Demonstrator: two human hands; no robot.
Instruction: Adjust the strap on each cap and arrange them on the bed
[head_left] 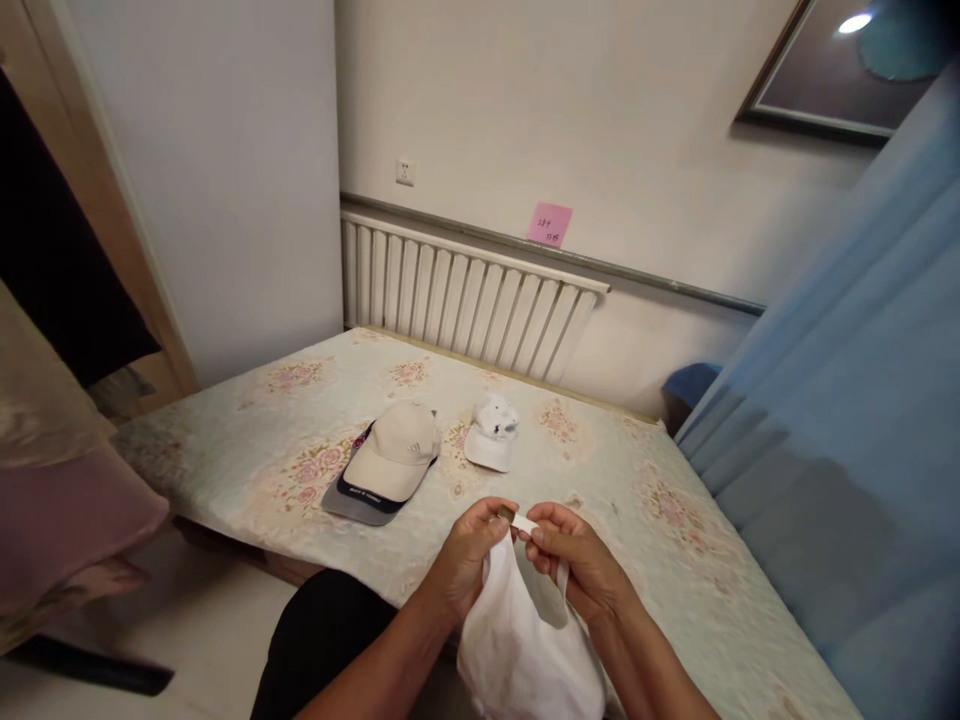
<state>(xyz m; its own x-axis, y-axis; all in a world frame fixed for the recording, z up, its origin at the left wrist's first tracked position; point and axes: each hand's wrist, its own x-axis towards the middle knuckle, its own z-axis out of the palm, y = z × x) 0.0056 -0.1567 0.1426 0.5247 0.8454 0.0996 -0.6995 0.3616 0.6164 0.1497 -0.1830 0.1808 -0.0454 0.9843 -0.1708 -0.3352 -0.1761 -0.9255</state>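
Note:
A white cap (525,640) hangs from both my hands over the near edge of the bed, its inside partly showing. At its back strap, my left hand (476,555) pinches the side with a brass-coloured buckle (507,514). The fingers of my right hand (574,555) are closed on the white strap (524,524) just beside that buckle. Further back on the bed sits a small white cap (493,432) with a dark emblem. To its left, a beige cap (397,450) lies stacked on darker caps, whose grey brim (352,507) sticks out.
A floral-covered bed (600,440) spans the middle. Behind it are a white radiator (465,290) and a pipe (660,285) along the wall. A blue curtain (847,400) hangs at the right. Hanging clothes (67,480) and a tall white cabinet side (217,180) stand left.

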